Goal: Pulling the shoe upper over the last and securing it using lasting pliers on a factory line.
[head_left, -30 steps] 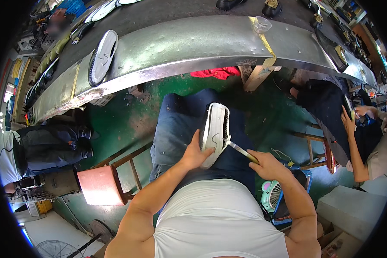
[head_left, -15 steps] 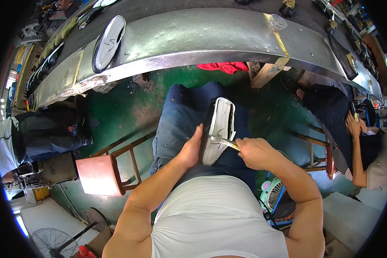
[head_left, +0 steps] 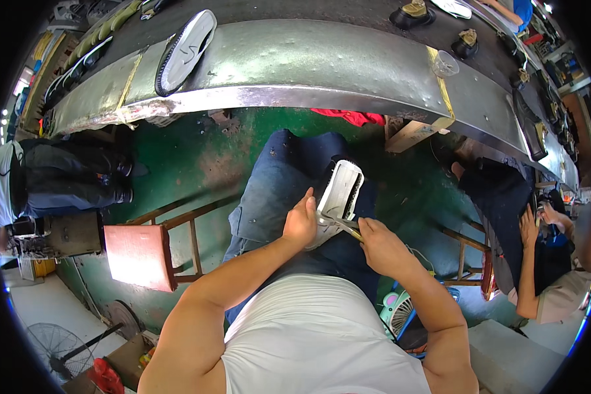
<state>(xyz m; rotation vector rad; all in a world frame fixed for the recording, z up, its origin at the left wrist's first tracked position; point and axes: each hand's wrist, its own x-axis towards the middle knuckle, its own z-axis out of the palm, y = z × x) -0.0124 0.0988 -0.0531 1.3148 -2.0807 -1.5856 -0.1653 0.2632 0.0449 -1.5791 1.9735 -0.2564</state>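
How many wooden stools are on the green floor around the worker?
2: a red-topped stool at the person's left, and a wooden stool at the right beside a seated co-worker. Others may be hidden under the metal bench.

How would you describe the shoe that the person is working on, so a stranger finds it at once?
Below the long metal bench, on the person's blue-trousered lap, the white shoe lies sole up. Only this one is held: left hand grips it, right hand presses a thin tool against it.
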